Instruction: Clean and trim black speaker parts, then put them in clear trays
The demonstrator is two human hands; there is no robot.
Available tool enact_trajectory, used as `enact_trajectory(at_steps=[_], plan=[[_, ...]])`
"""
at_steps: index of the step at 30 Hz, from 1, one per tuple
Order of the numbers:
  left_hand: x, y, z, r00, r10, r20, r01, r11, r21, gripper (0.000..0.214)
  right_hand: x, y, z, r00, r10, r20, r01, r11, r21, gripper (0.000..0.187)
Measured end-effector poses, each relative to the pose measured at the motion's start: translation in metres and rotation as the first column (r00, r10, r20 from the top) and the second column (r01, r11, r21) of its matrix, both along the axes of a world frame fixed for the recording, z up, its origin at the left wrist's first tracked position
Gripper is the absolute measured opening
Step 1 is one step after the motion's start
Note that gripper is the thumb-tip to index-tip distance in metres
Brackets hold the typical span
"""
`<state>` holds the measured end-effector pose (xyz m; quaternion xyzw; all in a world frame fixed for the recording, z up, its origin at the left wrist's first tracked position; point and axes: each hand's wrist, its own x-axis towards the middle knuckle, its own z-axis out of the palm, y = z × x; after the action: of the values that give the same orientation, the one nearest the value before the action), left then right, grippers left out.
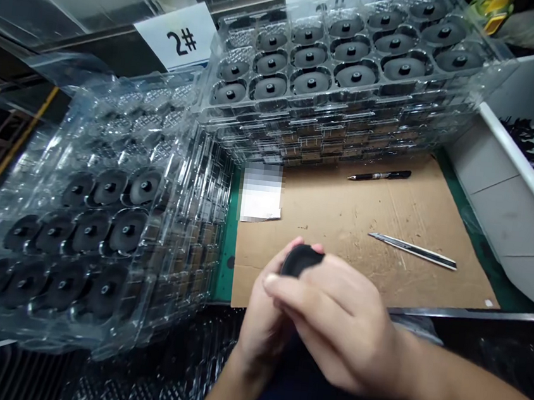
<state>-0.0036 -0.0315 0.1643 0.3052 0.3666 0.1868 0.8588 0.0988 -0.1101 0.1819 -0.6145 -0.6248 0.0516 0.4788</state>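
Both hands meet low in the middle of the view, over the near edge of a brown cardboard sheet point(355, 216). My right hand point(344, 323) lies on top, fingers curled round a small black round part point(299, 258) that peeks out above them. Underneath, my left hand point(260, 326) is closed against the same part, mostly hidden by the right. To the left stands a stack of clear plastic trays point(78, 218) with several black round parts in their pockets. A second tray stack point(347, 75), full of the same parts, stands at the back.
A black pen point(380, 174) and a thin utility knife point(413, 250) lie on the cardboard. A white paper slip point(261, 194) sits at its left edge. A white bin point(521, 188) stands at the right. A "2#" label point(181, 39) stands at the back.
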Motion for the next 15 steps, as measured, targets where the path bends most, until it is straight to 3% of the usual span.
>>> enact_trajectory(at_steps=[3,6,11,13,15], plan=[[-0.005,0.004,-0.005,0.988,-0.063,0.144,0.064,0.998,-0.002,0.058,0.004,-0.019,-0.007,0.998,0.047,-0.041,-0.050,0.995,-0.085,0.029],[-0.013,0.008,-0.016,0.980,-0.083,0.181,0.087,0.996,-0.018,0.055,0.009,-0.028,-0.010,0.996,-0.083,0.014,0.084,0.986,-0.144,0.029],[-0.018,0.007,-0.020,0.975,-0.087,0.202,0.098,0.994,-0.045,0.052,0.022,-0.012,-0.011,0.990,-0.082,0.117,0.091,0.993,-0.075,0.033],[-0.020,0.005,-0.017,0.979,-0.099,0.180,0.114,0.991,-0.075,0.056,0.027,-0.004,-0.016,0.996,-0.075,0.039,0.078,0.994,-0.081,0.034],[-0.021,0.002,-0.015,0.980,-0.116,0.163,0.137,0.982,-0.127,0.062,0.031,-0.001,-0.027,0.978,-0.079,-0.194,0.053,0.989,-0.138,0.031]])
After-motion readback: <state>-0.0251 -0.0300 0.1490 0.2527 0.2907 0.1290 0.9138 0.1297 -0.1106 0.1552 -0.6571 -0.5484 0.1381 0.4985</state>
